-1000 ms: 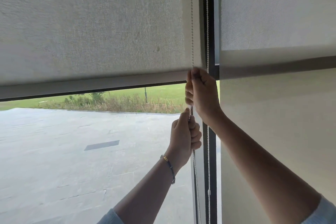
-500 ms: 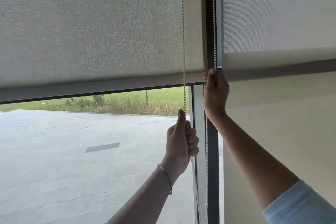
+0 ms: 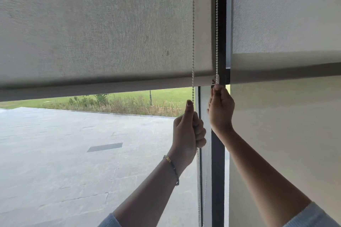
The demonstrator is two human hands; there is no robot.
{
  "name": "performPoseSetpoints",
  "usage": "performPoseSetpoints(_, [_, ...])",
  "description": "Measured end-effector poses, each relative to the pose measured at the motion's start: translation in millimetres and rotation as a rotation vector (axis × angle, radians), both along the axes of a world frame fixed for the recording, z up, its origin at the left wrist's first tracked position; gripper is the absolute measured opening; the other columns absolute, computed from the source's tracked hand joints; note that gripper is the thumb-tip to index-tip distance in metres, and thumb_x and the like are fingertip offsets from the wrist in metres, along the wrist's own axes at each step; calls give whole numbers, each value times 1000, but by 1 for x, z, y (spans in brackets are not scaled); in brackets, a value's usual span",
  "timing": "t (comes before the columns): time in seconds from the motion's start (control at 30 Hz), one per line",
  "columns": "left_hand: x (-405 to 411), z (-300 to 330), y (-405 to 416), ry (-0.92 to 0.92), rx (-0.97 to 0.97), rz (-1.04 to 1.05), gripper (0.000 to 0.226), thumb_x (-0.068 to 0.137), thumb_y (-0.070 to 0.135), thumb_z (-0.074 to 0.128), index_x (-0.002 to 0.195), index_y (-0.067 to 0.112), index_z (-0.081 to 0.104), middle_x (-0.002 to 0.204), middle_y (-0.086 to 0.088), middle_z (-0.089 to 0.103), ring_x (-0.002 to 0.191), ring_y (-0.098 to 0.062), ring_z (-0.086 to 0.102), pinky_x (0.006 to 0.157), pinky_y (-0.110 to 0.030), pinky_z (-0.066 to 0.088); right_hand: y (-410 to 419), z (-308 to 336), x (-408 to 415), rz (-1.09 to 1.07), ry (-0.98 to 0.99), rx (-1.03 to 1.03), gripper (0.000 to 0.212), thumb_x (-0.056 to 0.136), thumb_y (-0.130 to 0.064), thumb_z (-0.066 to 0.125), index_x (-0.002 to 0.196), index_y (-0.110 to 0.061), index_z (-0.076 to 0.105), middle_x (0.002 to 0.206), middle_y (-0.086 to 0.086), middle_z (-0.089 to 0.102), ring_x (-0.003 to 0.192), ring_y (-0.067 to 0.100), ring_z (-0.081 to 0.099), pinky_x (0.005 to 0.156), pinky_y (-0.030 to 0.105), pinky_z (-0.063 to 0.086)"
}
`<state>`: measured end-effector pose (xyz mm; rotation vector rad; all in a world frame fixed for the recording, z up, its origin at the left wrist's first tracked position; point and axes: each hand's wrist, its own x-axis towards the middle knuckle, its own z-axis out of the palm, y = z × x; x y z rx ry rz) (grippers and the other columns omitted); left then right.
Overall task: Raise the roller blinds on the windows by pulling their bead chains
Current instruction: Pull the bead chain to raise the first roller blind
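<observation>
Roller blind of grey woven fabric (image 3: 103, 24) hangs over the left window, its bottom bar (image 3: 103, 86) partway up the glass with paving and grass visible beneath. White bead chain strands run down at its right edge: the front strand (image 3: 193, 42) and the rear strand (image 3: 217, 24) beside the dark window frame (image 3: 218, 171). The left hand (image 3: 188, 132) is closed around the front strand, thumb up. The right hand (image 3: 220, 110), a second ago stacked above the left on that strand, now pinches the rear strand just below the white connector (image 3: 217, 79). The bar height is almost unchanged, so raising appears paused while the grip changes. The neighbouring blind (image 3: 286, 24) remains lower.
</observation>
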<state>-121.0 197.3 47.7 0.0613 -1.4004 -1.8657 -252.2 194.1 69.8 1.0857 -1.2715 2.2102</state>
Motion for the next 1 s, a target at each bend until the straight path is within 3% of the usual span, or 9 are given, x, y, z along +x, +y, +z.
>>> performPoseSetpoints(0.1, [1, 5, 0, 9, -2, 2, 56, 95, 57, 46, 55, 24, 26, 55, 0, 10, 48, -14, 5, 44, -17, 7, 1, -4, 4, 7, -11, 31, 36, 97, -46, 40, 62, -42, 48, 52, -11, 35, 51, 16, 29, 51, 41, 32])
performPoseSetpoints(0.37, [6, 4, 8, 15, -36, -5, 56, 96, 58, 44, 56, 23, 25, 53, 1, 12, 48, -14, 5, 45, -18, 7, 2, -4, 0, -32, -1, 46, 38, 99, -43, 37, 62, -40, 43, 55, 1, 36, 52, 20, 33, 47, 48, 37])
performPoseSetpoints(0.5, [6, 5, 4, 12, -84, -10, 55, 97, 55, 45, 60, 21, 22, 54, 2, 13, 46, -12, 8, 45, -21, 9, 5, -3, -1, -37, 20, 90, 31, 101, -41, 36, 73, -39, 50, 61, -4, 45, 56, 20, 43, 56, 40, 41])
performPoseSetpoints(0.6, [11, 4, -10, -20, -259, 106, 49, 100, 45, 45, 62, 15, 53, 55, 1, 45, 47, -13, 40, 48, -24, 31, 19, 3, 9, -66, 51, 161, 29, 107, -25, 36, 119, -14, 61, 99, 2, 65, 93, 20, 63, 79, 26, 50])
performPoseSetpoints(0.67, [22, 2, -22, -143, -490, 332, 44, 100, 46, 37, 97, 18, 71, 88, 3, 70, 82, -9, 65, 72, -25, 49, 32, 10, 19, -129, 66, 140, 41, 107, -26, 33, 142, -11, 47, 139, 6, 55, 127, 14, 51, 103, 12, 38])
performPoseSetpoints(0.73, [39, -2, -40, -289, -681, 551, 46, 100, 47, 35, 131, 24, 60, 131, 6, 64, 119, -1, 55, 103, -23, 42, 40, 15, 39, -177, 150, 36, 48, 106, -27, 30, 148, -7, 39, 152, 9, 46, 140, 15, 42, 115, 19, 32])
performPoseSetpoints(0.8, [65, -2, -58, -384, -823, 794, 49, 103, 45, 34, 147, 26, 43, 153, 8, 45, 138, -2, 38, 115, -24, 28, 37, 16, 64, -188, 296, -31, 47, 106, -24, 30, 146, -2, 42, 151, 11, 48, 142, 20, 43, 119, 29, 32])
performPoseSetpoints(0.93, [130, 5, -93, -538, -1094, 1105, 68, 100, 52, 24, 159, 22, 12, 166, 10, 6, 154, -7, -1, 125, -32, 2, -3, 6, 115, -111, 523, 94, 50, 104, -24, 34, 147, -1, 42, 154, 11, 44, 148, 24, 36, 122, 36, 28])
performPoseSetpoints(1.0, [171, 14, -109, -600, -1210, 1223, 69, 101, 49, 25, 159, 17, 8, 166, 8, 0, 154, -11, -8, 125, -35, -1, -31, 3, 144, -83, 591, 173, 51, 104, -26, 38, 150, -5, 39, 158, 8, 39, 151, 22, 29, 123, 32, 23])
